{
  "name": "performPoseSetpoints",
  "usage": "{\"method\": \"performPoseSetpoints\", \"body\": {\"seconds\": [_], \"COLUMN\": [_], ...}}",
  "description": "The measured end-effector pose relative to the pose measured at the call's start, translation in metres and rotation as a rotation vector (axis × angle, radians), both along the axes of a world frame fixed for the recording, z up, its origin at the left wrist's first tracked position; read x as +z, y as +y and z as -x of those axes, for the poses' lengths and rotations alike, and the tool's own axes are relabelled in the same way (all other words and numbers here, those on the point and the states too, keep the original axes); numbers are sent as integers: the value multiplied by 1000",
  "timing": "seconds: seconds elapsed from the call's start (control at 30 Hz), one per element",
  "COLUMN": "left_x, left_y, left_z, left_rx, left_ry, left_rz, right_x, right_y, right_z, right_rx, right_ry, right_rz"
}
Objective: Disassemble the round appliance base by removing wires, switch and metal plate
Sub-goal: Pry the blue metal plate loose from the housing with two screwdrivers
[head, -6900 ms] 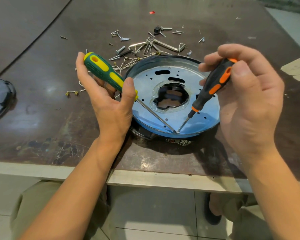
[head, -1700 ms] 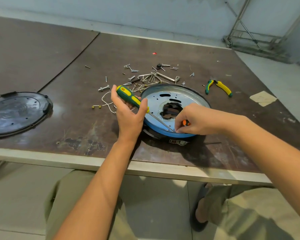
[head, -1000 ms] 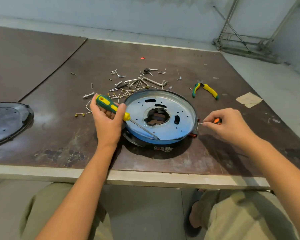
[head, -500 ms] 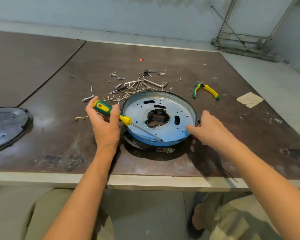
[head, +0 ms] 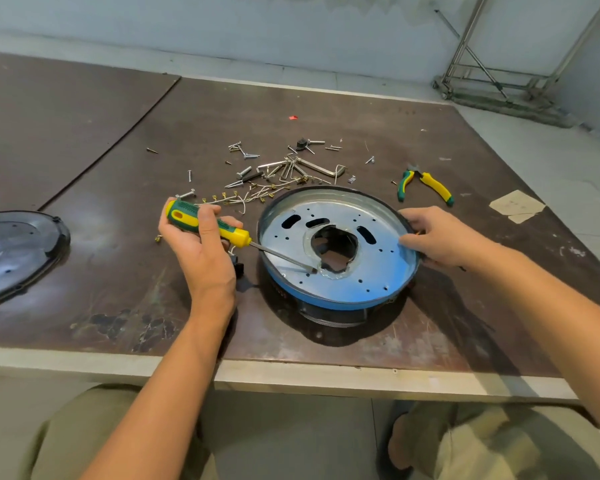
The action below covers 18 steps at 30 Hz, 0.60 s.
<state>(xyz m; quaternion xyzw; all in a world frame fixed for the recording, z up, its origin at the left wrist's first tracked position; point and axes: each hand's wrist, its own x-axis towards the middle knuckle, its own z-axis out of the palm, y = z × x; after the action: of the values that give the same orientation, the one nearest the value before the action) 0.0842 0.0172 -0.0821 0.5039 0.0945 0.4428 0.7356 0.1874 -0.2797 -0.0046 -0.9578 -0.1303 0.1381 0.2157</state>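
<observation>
Nearest me, below both grips, are my olive trouser legs (head: 84, 438) and the pale front edge of the dark brown table (head: 118, 289). Between my hands sits the round appliance base (head: 326, 300), a black housing carrying a shallow bluish-silver metal plate (head: 378, 265) with slots, small holes and a ragged opening in the middle. My right hand (head: 440, 237) grips the base's right rim, fingers and thumb closed on it. My left hand (head: 201, 251), just left of the base, is wrapped round the green-and-yellow-handled screwdriver (head: 208, 225). Its shaft slants from that grip down to the right, and the tip rests on the plate at the left edge of the opening. Just right of my left wrist lies a small black part (head: 238, 266); I cannot tell what it is. Well left of the left grip is a round black plastic cover (head: 14, 251), partly out of view. Beyond my left hand lie thin pale wires (head: 257, 195) with brass terminals, then loose silver screws (head: 245, 172) and a bent steel hex key (head: 321, 169). Beyond my right hand lie green-and-yellow-handled pliers (head: 426, 185), and further right a tan piece of tape (head: 515, 206). Farthest, past the table's back right corner, stands a metal frame (head: 492, 81).
</observation>
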Motion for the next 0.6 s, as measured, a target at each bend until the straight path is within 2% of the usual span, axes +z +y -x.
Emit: {"method": "performPoseSetpoints", "body": {"seconds": [0.17, 0.27, 0.33, 0.4, 0.43, 0.53, 0.6], "left_x": [3, 11, 15, 17, 18, 19, 19], "left_y": [-7, -8, -8, -7, -6, -6, -7], "left_z": [-3, -2, -2, -1, -2, -4, -5], "left_rx": [-95, -100, -103, -121, -130, -137, -134], "left_ry": [-14, -3, 7, 7, 5, -1, -11], "left_rz": [64, 72, 62, 72, 80, 76, 80], "right_x": [-5, -5, 5, 21, 32, 59, 66], "right_y": [3, 14, 22, 30, 35, 53, 68], "right_z": [-14, -12, -4, 5, 10, 28, 39], "right_rx": [41, -59, -137, -157, -160, -94, -35], "right_ry": [-181, -536, -718, -801, -771, -370, -132], "right_rz": [87, 283, 270, 89, -70, -653, -929]}}
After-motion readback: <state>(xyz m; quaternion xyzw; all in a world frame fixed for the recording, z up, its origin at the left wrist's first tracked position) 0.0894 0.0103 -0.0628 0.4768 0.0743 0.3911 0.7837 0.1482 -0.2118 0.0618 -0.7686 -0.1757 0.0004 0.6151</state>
